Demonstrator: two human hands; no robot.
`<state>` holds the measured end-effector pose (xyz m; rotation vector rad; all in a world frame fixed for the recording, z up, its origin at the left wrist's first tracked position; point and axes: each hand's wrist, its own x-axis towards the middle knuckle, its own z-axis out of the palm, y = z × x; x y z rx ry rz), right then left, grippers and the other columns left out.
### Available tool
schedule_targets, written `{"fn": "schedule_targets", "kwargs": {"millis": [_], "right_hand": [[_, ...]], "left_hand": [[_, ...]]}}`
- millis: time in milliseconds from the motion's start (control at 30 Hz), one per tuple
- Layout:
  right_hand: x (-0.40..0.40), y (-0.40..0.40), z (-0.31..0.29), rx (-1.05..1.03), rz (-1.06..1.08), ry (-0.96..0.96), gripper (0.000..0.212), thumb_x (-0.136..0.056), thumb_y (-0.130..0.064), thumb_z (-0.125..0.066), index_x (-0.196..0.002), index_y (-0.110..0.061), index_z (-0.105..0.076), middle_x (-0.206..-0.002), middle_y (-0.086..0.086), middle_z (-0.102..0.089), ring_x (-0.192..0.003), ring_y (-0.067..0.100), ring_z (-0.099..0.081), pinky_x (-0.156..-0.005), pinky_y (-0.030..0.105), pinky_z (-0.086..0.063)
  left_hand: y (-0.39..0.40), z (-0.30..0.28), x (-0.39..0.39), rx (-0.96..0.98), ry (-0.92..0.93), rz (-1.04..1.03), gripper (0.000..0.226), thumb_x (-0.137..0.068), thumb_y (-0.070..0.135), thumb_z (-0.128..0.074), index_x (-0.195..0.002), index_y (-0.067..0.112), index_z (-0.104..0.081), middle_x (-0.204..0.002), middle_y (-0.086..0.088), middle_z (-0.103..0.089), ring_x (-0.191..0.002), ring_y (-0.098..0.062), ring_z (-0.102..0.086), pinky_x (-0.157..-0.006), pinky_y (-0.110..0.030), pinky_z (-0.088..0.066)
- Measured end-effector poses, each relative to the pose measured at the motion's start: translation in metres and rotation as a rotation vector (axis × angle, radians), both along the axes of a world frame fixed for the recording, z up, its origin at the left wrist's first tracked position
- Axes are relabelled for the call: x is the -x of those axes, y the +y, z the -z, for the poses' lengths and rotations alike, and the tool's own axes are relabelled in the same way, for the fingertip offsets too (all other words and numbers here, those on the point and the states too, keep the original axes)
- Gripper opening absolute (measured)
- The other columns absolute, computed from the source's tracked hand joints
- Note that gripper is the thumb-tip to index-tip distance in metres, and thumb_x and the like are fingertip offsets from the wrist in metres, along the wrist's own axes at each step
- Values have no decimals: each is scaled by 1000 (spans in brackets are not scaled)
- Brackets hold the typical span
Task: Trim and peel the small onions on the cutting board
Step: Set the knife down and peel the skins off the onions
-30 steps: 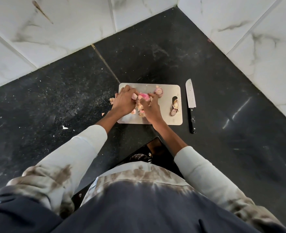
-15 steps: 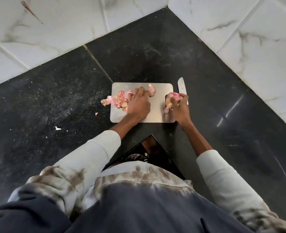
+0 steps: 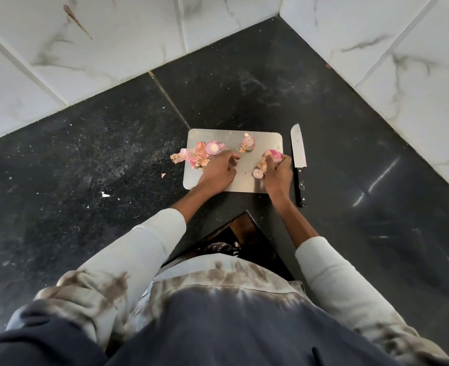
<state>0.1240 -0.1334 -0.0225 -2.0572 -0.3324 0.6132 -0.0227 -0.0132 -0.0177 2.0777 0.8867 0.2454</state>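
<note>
Head view looks straight down on my two hands over the cutting board [image 3: 228, 138]. My right hand [image 3: 277, 173] is curled closed around a peeled pink onion [image 3: 274, 154], which pokes out past the fingertips at the board's far right corner. My left hand [image 3: 218, 171] rests on the board loosely half open, forefinger stretched forward, gripping nothing that I can see.

The relation that matters, as I judge it: an untrimmed onion [image 3: 248, 143], skin hanging on, sits just beyond and between both hands, nearer the left forefinger, so the left hand is best placed to fetch it. Its cut face looks upward; I cannot tell which way its root-to-tip line runs. Another cut onion [image 3: 213, 147] lies just beyond the left knuckles among a heap of peels [image 3: 191, 158] spilling off the board's left edge. A small onion piece [image 3: 257, 173] lies against the right hand's inner side.

The knife [image 3: 298, 159] lies just outside the right hand, off the board, blade pointing away from me, handle toward me.

Underneath is a dark speckled counter [image 3: 86, 154] with scattered scraps, meeting white marbled wall tiles [image 3: 112, 35] in a corner ahead.
</note>
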Motion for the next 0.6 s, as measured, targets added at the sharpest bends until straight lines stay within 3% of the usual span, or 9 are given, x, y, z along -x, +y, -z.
{"fn": "schedule_targets", "kwargs": {"millis": [167, 300, 367, 433, 600], "right_hand": [[17, 3, -11, -18, -12, 22, 49, -104, -51, -58, -136, -15, -52, -116, 0, -67, -103, 15, -66, -87, 30, -56], [37, 9, -23, -62, -72, 49, 43, -105, -45, -58, -134, -14, -55, -109, -5, -66, -90, 2, -64, -67, 6, -45], [34, 10, -32, -96, -33, 63, 38, -105, -46, -57, -130, -18, -55, -111, -1, -67, -89, 5, -67, -68, 13, -53], [21, 4, -37, -163, 55, 122, 33, -103, -46, -58, -126, -23, -54, -114, 2, -68, -92, 16, -73, -71, 31, -65], [-29, -29, -43, -146, 217, 118, 48, -97, -56, -64, -130, -22, -52, -119, 1, -67, -106, 17, -71, -87, 43, -65]], "left_hand": [[5, 0, 3, -4, -15, -3, 41, -93, 3, -66, -131, 17, -66, -111, 5, -67, -98, -6, -65, -91, -30, -60], [0, 0, 1, -45, -20, -16, 41, -91, 0, -66, -128, 18, -68, -112, 4, -69, -99, -8, -67, -90, -33, -61], [-3, 1, -1, -68, -6, 1, 43, -90, 0, -67, -128, 19, -67, -116, 3, -68, -103, -10, -66, -91, -36, -61], [-8, 0, -6, -85, 10, 35, 43, -90, 7, -71, -131, 20, -64, -125, 2, -65, -109, -12, -63, -96, -36, -58], [-22, 3, -29, -156, 129, 231, 59, -91, 35, -75, -144, 30, -50, -150, 0, -45, -136, -21, -48, -105, -42, -53]]}}
